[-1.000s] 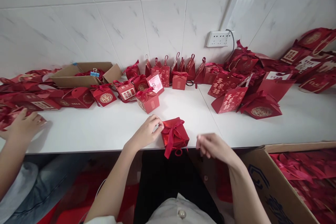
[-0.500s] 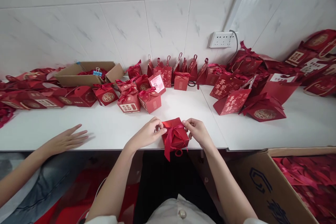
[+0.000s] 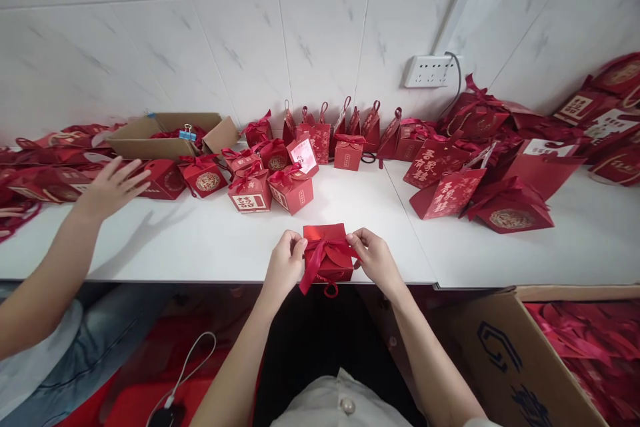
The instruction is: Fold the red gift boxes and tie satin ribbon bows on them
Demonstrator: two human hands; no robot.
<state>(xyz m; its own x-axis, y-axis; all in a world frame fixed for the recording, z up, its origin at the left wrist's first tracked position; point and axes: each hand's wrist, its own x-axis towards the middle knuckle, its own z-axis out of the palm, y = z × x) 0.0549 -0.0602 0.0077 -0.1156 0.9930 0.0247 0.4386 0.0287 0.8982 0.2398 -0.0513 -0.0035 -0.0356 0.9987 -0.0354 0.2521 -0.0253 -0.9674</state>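
Observation:
A small red gift box sits at the front edge of the white table, between my hands. A shiny red ribbon is tied across its top in a bow, one tail hanging over the front. My left hand pinches the bow's left side between thumb and fingers. On the opposite side my right hand is closed in a pinch on the ribbon's right part. Below the box's front edge dangles a red cord loop.
Finished-looking red boxes and several tall red bags line the table's back. A carton of red ribboned pieces stands at lower right. At left, a co-worker's hand hovers over the table. A power strip is on the wall.
My left hand has moved from the box's top to its left side, drawing the bow out sideways. The box has turned squarer to me. The co-worker's hand has risen off the table.

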